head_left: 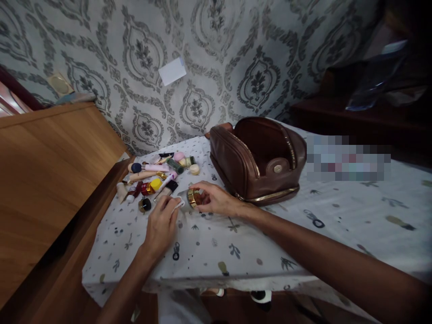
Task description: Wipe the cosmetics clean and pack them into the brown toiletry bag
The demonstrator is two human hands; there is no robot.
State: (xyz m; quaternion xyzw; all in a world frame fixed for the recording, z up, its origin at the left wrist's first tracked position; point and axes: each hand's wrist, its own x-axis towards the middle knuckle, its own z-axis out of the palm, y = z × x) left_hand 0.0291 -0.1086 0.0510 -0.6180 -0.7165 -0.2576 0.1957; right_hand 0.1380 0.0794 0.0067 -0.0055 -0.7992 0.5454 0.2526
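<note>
My right hand (214, 199) grips the gold-rimmed end of a small clear jar (185, 200), which lies sideways above the patterned cloth. At the jar's other end, my left hand (164, 220) pinches a small white piece (181, 203), perhaps a wipe or tissue, against it. Just left of the hands are a small black-lidded jar (145, 205) and a yellow-capped bottle (155, 184). An open brown leather bag (258, 162) with gold zippers stands behind my right hand, its inside dark.
Several cosmetics, including a pink tube (157, 167) and a green bottle (175, 166), lie at the back left. A wooden cabinet (57, 180) borders the left side. A clear plastic container (376, 81) stands at the far right. The cloth-covered surface (249, 252) has a front edge.
</note>
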